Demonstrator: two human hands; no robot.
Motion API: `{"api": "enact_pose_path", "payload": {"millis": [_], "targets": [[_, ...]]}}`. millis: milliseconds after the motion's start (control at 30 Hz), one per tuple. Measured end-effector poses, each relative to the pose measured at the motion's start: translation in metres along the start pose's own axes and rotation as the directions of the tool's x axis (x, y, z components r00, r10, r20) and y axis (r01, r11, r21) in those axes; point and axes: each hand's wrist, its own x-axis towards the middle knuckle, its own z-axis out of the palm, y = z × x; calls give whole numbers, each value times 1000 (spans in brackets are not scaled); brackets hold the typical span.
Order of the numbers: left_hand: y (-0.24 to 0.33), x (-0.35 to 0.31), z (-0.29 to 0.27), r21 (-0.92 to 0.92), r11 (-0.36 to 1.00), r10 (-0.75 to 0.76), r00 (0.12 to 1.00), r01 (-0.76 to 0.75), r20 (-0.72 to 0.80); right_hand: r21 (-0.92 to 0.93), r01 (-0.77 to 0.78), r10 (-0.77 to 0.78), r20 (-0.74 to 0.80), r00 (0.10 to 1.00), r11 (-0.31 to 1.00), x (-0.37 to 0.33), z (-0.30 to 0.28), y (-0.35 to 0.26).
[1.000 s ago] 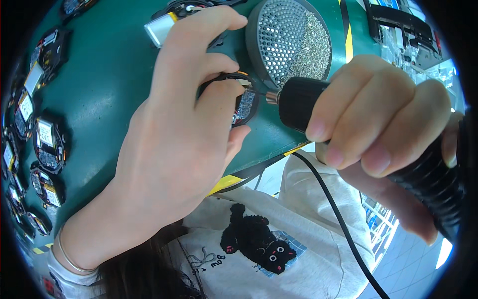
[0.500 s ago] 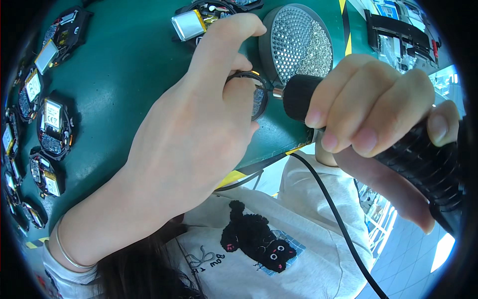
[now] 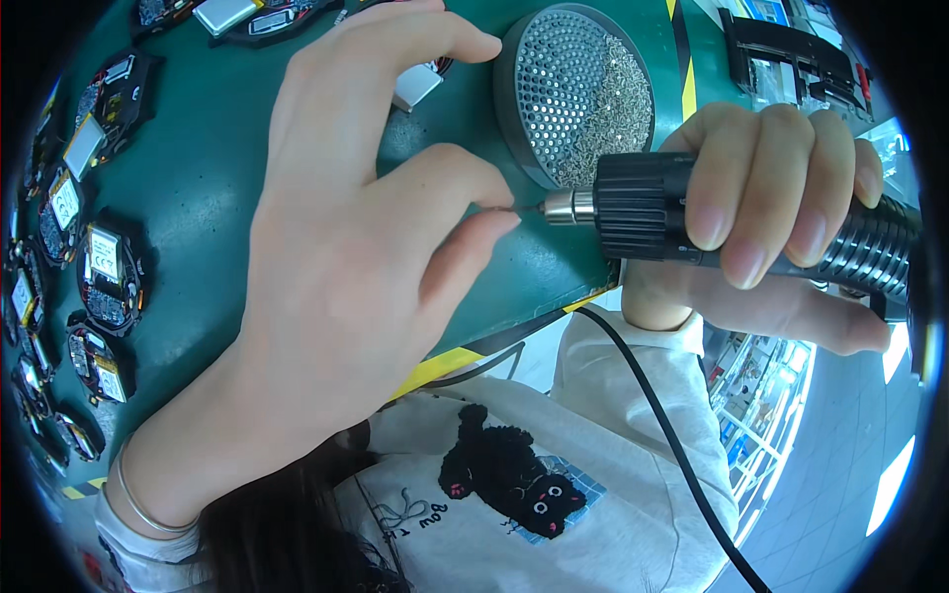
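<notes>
My right hand [image 3: 781, 208] is wrapped round a black electric screwdriver [image 3: 643, 203], held level with its bit towards the left. At the bit's tip, the thumb and a finger of my left hand [image 3: 336, 217] pinch together. Whatever sits between them is too small or hidden to make out. Another finger of that hand reaches towards a round grey screw tray [image 3: 504, 114] with a perforated plate and many tiny silver screws [image 3: 618, 109] heaped on its right side. Behind my left hand, a silver battery [image 3: 419, 87] with wires partly shows.
Several round black device housings with circuit boards and batteries [image 3: 106, 277] lie along the green table's left side. More housings [image 3: 277, 18] are at the far edge. A black cable [image 3: 652, 405] hangs in front of my sweatshirt. Yellow-black tape [image 3: 445, 368] marks the table's edge.
The rounded part under my left fingers is no longer visible there. My left thumb and finger have come together at the bit tip. The screwdriver has turned more level.
</notes>
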Motion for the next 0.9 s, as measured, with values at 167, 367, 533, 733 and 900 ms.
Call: {"api": "enact_pose_path", "payload": {"millis": [167, 367, 533, 733, 900], "targets": [[-12, -19, -16, -14, 1000, 8, 1000, -8, 4, 40, 6, -3, -98, 995, 999, -2, 23, 12], [-14, -25, -22, 4, 1000, -1, 999, 0, 35, 25, -43, 45, -93, 995, 999, -1, 20, 14], [-11, -26, -25, 32, 999, 4, 997, -7, 82, 84, -37, 45, -88, 995, 996, -2, 22, 17], [-16, -28, -29, -11, 999, 32, 995, -31, 92, 72, -62, 70, -110, 992, 995, -3, 34, 24], [4, -29, -79, 187, 982, 20, 999, -28, 45, -49, 38, -37, 32, 999, 998, -3, 36, 29]]}}
